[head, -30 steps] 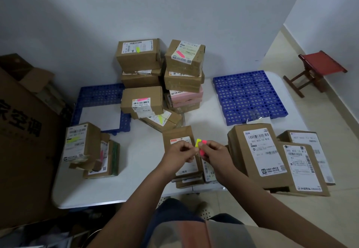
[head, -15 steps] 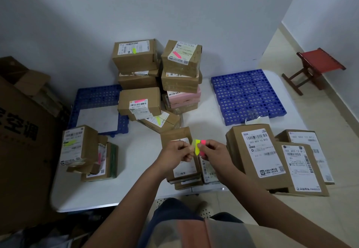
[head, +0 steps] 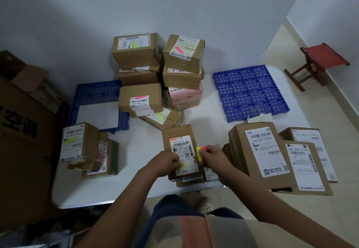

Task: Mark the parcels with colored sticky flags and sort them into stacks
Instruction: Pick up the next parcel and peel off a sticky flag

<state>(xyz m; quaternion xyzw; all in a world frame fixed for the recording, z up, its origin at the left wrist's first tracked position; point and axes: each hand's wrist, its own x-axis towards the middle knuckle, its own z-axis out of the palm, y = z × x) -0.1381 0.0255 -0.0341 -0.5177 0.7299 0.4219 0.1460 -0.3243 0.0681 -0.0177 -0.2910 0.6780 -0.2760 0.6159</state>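
At the white table [head: 136, 150], I work over a brown parcel [head: 179, 144] that lies at centre frame on top of a low stack of flatter ones. Two blue perforated mats [head: 250, 90] sit on the table, one at upper right and one at left centre under a sheet of white paper. Two tall stacks of parcels [head: 182, 72] stand side by side against the wall at upper centre; their top boxes carry one yellow flag and one pink flag. A lower pair in front of them bears one pink and one yellow flag. At left centre a small pile [head: 85, 148] shows a yellow flag on its top label and a pink one below. Three large unmarked parcels [head: 260, 150] crowd the lower right; the far edge of the rightmost is hard to read. How many boxes lie beneath my hands I cannot count. A big carton [head: 23, 131] is cut off at the left edge, and a red stool [head: 322, 57] stands at upper right.

My left hand [head: 165, 162], fingers curled, pinches a yellow flag [head: 184, 165] down on the parcel's white label. My right hand [head: 212, 155] grips a small pad of flags [head: 200, 151], yellow and pink tips showing, just beside the label's right edge.
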